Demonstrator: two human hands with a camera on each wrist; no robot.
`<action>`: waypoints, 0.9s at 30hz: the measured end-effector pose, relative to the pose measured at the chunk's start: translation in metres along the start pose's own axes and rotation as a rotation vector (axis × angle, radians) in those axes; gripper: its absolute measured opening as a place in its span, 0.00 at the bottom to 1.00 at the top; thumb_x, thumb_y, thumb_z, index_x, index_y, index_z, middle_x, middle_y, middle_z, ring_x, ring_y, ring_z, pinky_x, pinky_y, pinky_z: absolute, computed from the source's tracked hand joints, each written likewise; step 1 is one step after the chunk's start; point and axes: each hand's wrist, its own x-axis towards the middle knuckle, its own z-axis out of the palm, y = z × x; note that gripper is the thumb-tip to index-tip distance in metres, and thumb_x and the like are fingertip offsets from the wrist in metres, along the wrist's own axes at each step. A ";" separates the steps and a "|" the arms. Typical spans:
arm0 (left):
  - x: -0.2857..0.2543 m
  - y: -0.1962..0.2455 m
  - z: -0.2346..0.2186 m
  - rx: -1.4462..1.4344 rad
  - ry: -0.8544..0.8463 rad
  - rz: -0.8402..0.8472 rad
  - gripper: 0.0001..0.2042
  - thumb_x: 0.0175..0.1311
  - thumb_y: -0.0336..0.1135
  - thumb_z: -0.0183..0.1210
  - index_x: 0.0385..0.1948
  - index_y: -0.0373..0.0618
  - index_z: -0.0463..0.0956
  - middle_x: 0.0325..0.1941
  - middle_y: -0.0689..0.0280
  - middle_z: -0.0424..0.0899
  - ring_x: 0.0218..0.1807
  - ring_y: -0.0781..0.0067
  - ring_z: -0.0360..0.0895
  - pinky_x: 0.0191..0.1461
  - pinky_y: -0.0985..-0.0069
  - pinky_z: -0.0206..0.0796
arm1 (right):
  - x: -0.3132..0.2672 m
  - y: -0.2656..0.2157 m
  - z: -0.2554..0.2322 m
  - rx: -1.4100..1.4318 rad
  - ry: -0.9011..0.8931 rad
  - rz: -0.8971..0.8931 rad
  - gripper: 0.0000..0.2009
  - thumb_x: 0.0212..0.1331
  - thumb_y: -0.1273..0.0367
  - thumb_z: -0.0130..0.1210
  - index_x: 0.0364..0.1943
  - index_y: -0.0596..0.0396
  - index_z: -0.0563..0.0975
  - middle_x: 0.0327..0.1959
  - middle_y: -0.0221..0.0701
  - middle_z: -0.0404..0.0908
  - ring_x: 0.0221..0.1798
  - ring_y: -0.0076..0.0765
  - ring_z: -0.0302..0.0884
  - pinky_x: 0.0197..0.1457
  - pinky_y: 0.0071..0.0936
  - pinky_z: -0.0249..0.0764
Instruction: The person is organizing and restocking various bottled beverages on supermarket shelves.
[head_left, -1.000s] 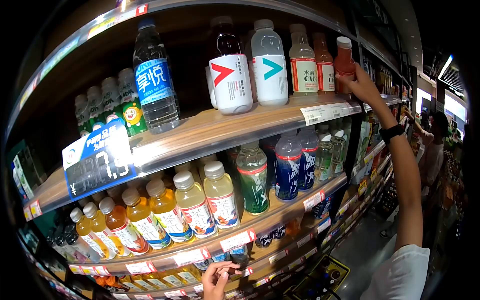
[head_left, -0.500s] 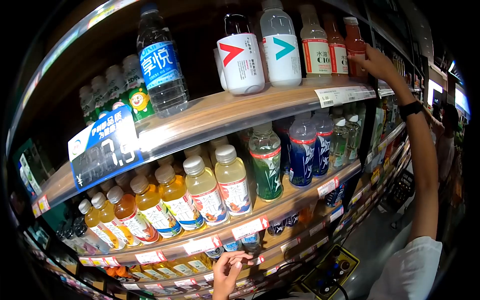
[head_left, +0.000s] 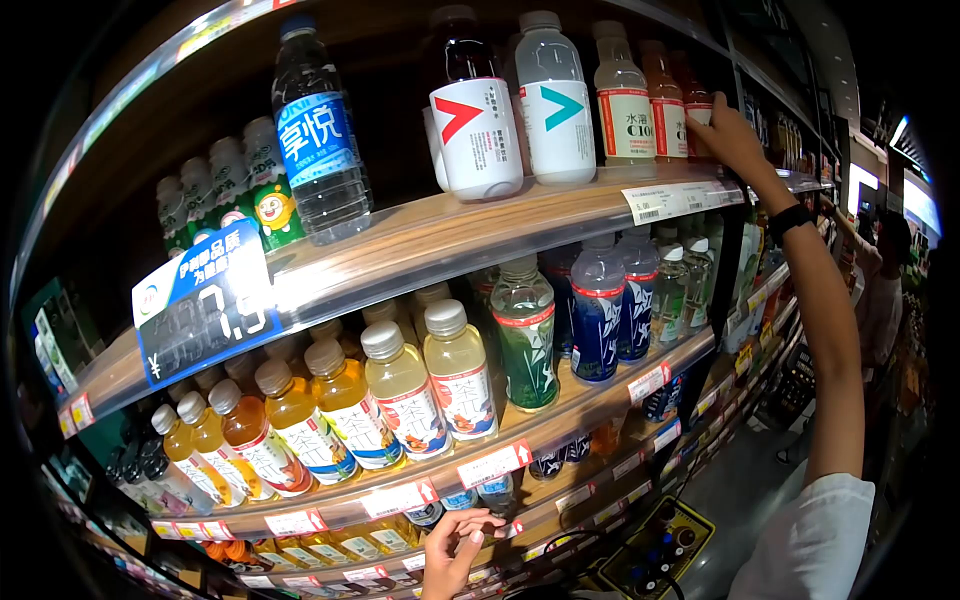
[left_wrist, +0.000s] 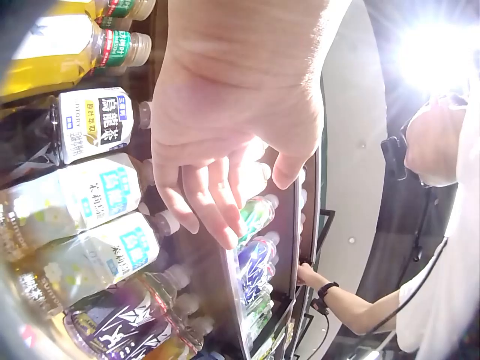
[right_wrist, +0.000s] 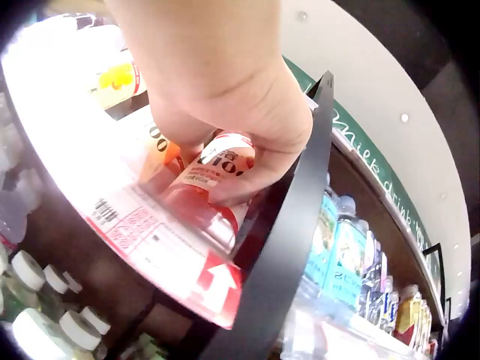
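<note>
My right hand (head_left: 728,142) grips a red drink bottle (head_left: 694,88) at the right end of the upper shelf, beside an orange-red bottle (head_left: 664,112) with a similar label. In the right wrist view, thumb and fingers curl round the labelled middle of the red bottle (right_wrist: 201,196), whose base is right at the shelf's price strip. My left hand (head_left: 452,552) hangs in front of the lower shelves with its fingers loosely bent and nothing in them. The left wrist view shows that hand (left_wrist: 236,120) before rows of tea bottles (left_wrist: 120,251).
Two white-labelled bottles (head_left: 557,120) and a clear water bottle (head_left: 322,140) stand along the upper shelf (head_left: 420,232). A blue price sign (head_left: 208,302) sticks out from its edge. Below are rows of tea bottles (head_left: 405,395). A black upright (right_wrist: 289,232) rises beside my right hand.
My right hand has moved the red bottle farther back on the shelf, in line with its neighbour. The left hand keeps its relaxed pose. The head view has shifted a little.
</note>
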 end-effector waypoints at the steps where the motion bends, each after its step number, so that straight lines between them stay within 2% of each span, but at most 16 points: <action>1: 0.000 0.000 0.000 0.001 -0.002 -0.002 0.14 0.74 0.32 0.56 0.53 0.30 0.73 0.48 0.45 0.85 0.48 0.58 0.85 0.57 0.62 0.76 | 0.000 0.001 0.004 -0.011 0.003 0.018 0.36 0.63 0.41 0.57 0.50 0.67 0.68 0.38 0.58 0.84 0.42 0.64 0.85 0.43 0.50 0.82; 5: 0.003 0.001 -0.001 -0.009 -0.010 -0.029 0.14 0.74 0.32 0.55 0.54 0.30 0.73 0.48 0.45 0.85 0.49 0.59 0.85 0.58 0.63 0.76 | -0.006 -0.001 0.014 0.015 0.014 0.071 0.36 0.65 0.41 0.55 0.51 0.68 0.68 0.39 0.59 0.84 0.43 0.65 0.85 0.45 0.51 0.82; 7: 0.003 -0.002 -0.003 0.007 -0.023 -0.034 0.14 0.74 0.32 0.55 0.54 0.30 0.73 0.49 0.46 0.85 0.49 0.59 0.85 0.58 0.64 0.76 | -0.008 0.002 0.019 0.116 0.042 0.051 0.35 0.66 0.42 0.54 0.54 0.66 0.69 0.41 0.59 0.85 0.44 0.65 0.85 0.47 0.50 0.81; 11: 0.003 -0.010 -0.007 0.014 -0.016 -0.048 0.14 0.74 0.32 0.56 0.53 0.30 0.73 0.49 0.47 0.86 0.49 0.60 0.85 0.58 0.64 0.76 | -0.023 -0.004 0.019 0.146 0.025 0.095 0.35 0.67 0.42 0.52 0.60 0.62 0.69 0.44 0.56 0.85 0.47 0.64 0.85 0.49 0.50 0.80; 13: 0.002 -0.010 -0.005 0.005 -0.013 -0.060 0.14 0.74 0.32 0.56 0.53 0.30 0.73 0.49 0.47 0.86 0.49 0.60 0.85 0.58 0.64 0.76 | -0.029 -0.008 0.019 0.171 0.039 0.147 0.36 0.66 0.42 0.52 0.66 0.59 0.68 0.49 0.54 0.84 0.52 0.64 0.83 0.54 0.48 0.78; 16: 0.005 -0.010 -0.007 0.000 -0.019 -0.090 0.13 0.74 0.31 0.56 0.53 0.31 0.73 0.48 0.48 0.86 0.49 0.60 0.85 0.57 0.64 0.76 | -0.033 -0.008 0.023 0.227 0.116 0.102 0.38 0.67 0.44 0.49 0.71 0.58 0.64 0.54 0.55 0.83 0.55 0.64 0.81 0.59 0.46 0.76; 19: 0.007 -0.013 -0.009 -0.003 -0.022 -0.079 0.14 0.74 0.32 0.56 0.53 0.31 0.74 0.48 0.48 0.86 0.50 0.59 0.85 0.57 0.64 0.76 | -0.029 -0.004 0.028 0.246 0.144 0.139 0.37 0.67 0.46 0.46 0.74 0.58 0.62 0.56 0.56 0.81 0.58 0.64 0.80 0.62 0.45 0.74; 20: 0.007 -0.015 -0.010 0.009 -0.023 -0.084 0.14 0.74 0.32 0.57 0.53 0.31 0.74 0.48 0.48 0.86 0.49 0.59 0.85 0.57 0.64 0.76 | -0.029 -0.002 0.028 0.225 0.130 0.156 0.36 0.67 0.48 0.42 0.74 0.57 0.62 0.54 0.56 0.82 0.56 0.64 0.81 0.61 0.46 0.73; 27: 0.008 -0.017 -0.008 0.037 -0.037 -0.074 0.14 0.76 0.34 0.54 0.52 0.30 0.74 0.47 0.48 0.86 0.48 0.59 0.85 0.56 0.65 0.75 | -0.031 -0.008 0.020 0.199 0.041 0.172 0.37 0.68 0.48 0.41 0.75 0.57 0.61 0.50 0.57 0.83 0.53 0.65 0.81 0.59 0.47 0.74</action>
